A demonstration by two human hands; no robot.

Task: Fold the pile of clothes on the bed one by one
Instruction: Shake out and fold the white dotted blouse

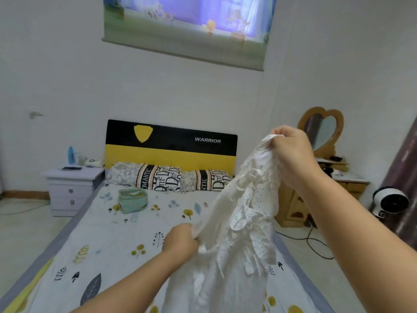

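Observation:
A white garment with small black dots and ruffles [239, 224] hangs in the air over the bed [108, 240]. My right hand [291, 150] grips its upper edge, raised high at the right. My left hand [180, 241] grips another edge lower down, near the middle of the view. The cloth stretches at a slant between the two hands and its lower part drapes down to the bottom of the frame. No other clothes of the pile show in this view.
A teal zip pouch [133, 199] lies on the leaf-print sheet near patterned pillows [167, 177] and a black-and-yellow headboard [171, 145]. A white nightstand [72, 188] stands left. At right are a wooden dresser with heart mirror [322, 132], a small fan [390, 201] and floor cables [316, 245].

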